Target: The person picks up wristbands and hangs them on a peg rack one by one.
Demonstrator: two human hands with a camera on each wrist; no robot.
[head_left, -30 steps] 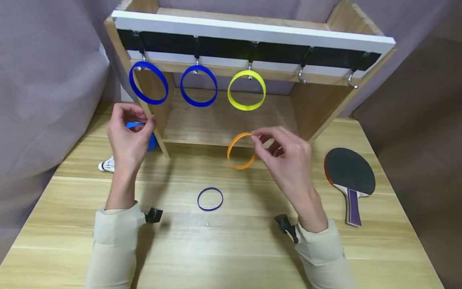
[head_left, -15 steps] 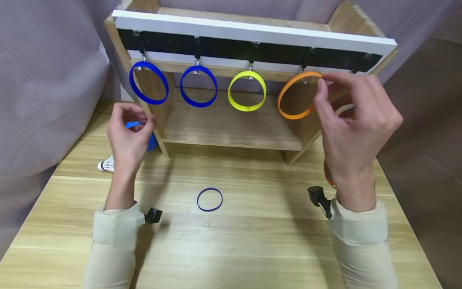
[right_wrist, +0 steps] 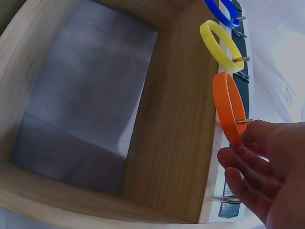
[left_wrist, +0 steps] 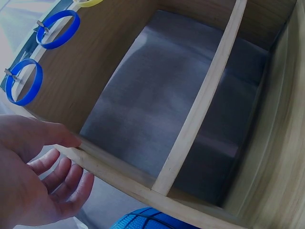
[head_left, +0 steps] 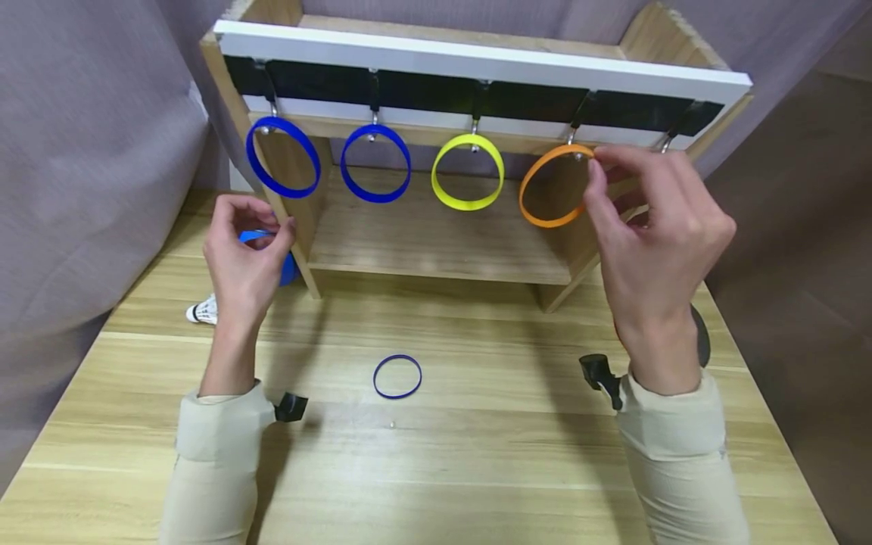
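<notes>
My right hand point(head_left: 657, 250) pinches an orange silicone wristband point(head_left: 524, 198) by its right side, between thumb and fingers. In the right wrist view the tip of a metal hook point(right_wrist: 244, 121) pokes through this wristband point(right_wrist: 224, 107). My left hand point(head_left: 245, 242) holds the front edge of the wooden shelf's left side panel point(left_wrist: 119, 179), thumb on one side and loosely curled fingers on the other. Two blue wristbands point(head_left: 257, 163) and a yellow wristband point(head_left: 466, 204) hang from hooks to the left of the orange one. The rightmost hook point(head_left: 666, 142) is partly hidden by my right hand.
A thin dark-blue ring point(head_left: 397, 397) lies flat on the wooden table point(head_left: 436, 477). Left of the shelf are a shuttlecock point(head_left: 203, 310) and a blue round object point(head_left: 288, 269), partly covered by my left hand. A table tennis bat point(head_left: 700, 337) is mostly hidden behind my right wrist.
My right hand has carried the orange wristband up and right to the fourth hook, then slightly left over the last half second. The left hand has stayed in place.
</notes>
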